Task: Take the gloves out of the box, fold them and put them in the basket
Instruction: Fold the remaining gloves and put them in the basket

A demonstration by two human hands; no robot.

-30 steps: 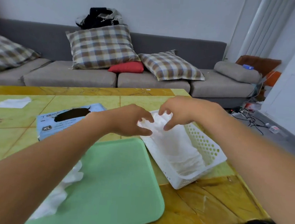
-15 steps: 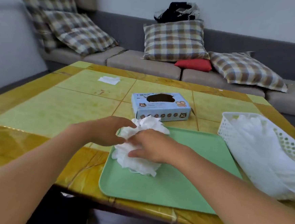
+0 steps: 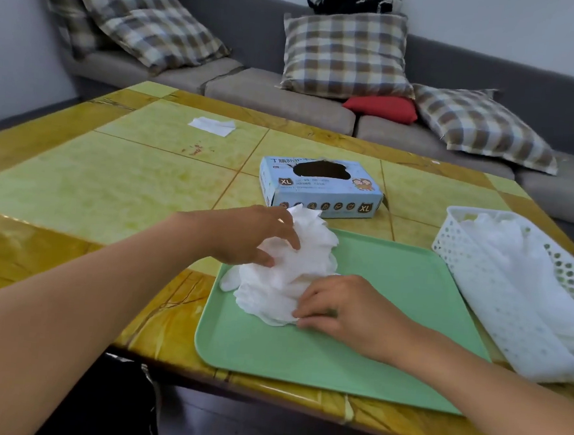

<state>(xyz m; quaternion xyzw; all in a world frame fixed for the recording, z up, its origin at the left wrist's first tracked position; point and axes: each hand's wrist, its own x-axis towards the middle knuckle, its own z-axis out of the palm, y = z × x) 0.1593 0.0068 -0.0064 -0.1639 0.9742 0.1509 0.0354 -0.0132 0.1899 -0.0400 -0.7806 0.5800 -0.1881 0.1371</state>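
A heap of white gloves (image 3: 295,266) lies on the left part of a green tray (image 3: 393,294). My left hand (image 3: 253,235) grips the heap's upper left side, fingers curled into it. My right hand (image 3: 343,307) pinches the heap's lower right edge against the tray. Behind the tray stands the light blue glove box (image 3: 319,187), its dark oval opening facing up. A white perforated basket (image 3: 448,243) at the right holds folded white gloves (image 3: 520,290).
All of this sits on a yellow-green table (image 3: 109,182). A white sheet (image 3: 212,126) lies at the table's far left. A grey sofa (image 3: 281,100) with checked cushions runs behind. The table's near edge is just below the tray.
Both hands left the basket and came to the glove heap on the tray. Since half a second ago they have spread apart, the left up the heap, the right to its lower edge.
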